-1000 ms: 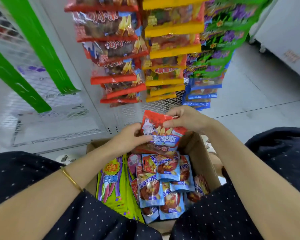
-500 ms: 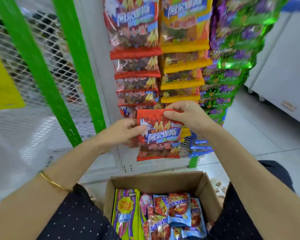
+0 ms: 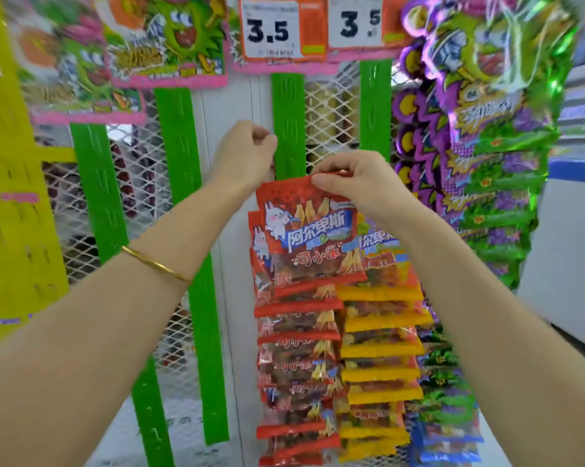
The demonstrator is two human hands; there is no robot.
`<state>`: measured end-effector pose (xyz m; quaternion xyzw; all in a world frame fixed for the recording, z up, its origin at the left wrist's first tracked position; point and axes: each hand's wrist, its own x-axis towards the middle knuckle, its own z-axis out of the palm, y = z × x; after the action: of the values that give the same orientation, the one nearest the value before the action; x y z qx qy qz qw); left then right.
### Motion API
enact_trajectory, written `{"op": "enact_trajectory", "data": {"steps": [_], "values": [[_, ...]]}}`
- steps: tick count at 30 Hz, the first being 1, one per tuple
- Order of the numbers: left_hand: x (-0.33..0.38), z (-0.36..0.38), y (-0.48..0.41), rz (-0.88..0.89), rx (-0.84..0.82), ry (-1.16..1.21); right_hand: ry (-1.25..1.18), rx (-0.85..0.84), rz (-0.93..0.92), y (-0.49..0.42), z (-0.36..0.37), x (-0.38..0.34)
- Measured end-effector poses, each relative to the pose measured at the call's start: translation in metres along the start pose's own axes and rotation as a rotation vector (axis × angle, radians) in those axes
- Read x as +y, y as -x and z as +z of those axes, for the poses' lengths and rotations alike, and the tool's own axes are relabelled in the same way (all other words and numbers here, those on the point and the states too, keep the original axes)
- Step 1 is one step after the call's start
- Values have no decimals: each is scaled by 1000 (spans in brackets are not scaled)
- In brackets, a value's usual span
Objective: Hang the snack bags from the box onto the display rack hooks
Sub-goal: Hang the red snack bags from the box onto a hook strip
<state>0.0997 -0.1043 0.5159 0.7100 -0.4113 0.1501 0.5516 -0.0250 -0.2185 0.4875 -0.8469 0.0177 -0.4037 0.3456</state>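
Note:
A red snack bag (image 3: 308,237) with a white rabbit and blue label hangs in front of the green clip strip (image 3: 288,129). My right hand (image 3: 355,180) pinches its top edge. My left hand (image 3: 245,153) is curled at the strip's left edge, just above the bag; whether it holds the strip is hidden. Below the bag a column of the same red bags (image 3: 297,365) hangs on the strip. The box is out of view.
Yellow bags (image 3: 382,348) hang right of the red column, green-purple bags (image 3: 493,163) further right. Other green strips (image 3: 179,163) cross the white mesh panel (image 3: 331,106). Price tags reading 3.5 (image 3: 270,28) sit above. Pink-edged green bags (image 3: 163,42) hang upper left.
Both hands rose with the red bag from the box to the green strip. My left hand let go of the bag and moved onto the strip. The view tilted up, losing the box.

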Motion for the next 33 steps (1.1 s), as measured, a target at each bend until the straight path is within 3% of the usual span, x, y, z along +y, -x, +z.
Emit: {"op": "enact_trajectory", "data": {"steps": [6, 13, 29, 33], "values": [[8, 1, -18, -59, -54, 13, 97, 179, -53, -42, 15, -2], [10, 1, -22, -70, -116, -27, 288, 265, -102, -45, 26, -3], [11, -1, -13, -123, -136, 1, 362, 198, -73, -37, 32, 8], [10, -1, -13, -117, -137, -12, 315, 268, -89, -37, 33, 6]]}}
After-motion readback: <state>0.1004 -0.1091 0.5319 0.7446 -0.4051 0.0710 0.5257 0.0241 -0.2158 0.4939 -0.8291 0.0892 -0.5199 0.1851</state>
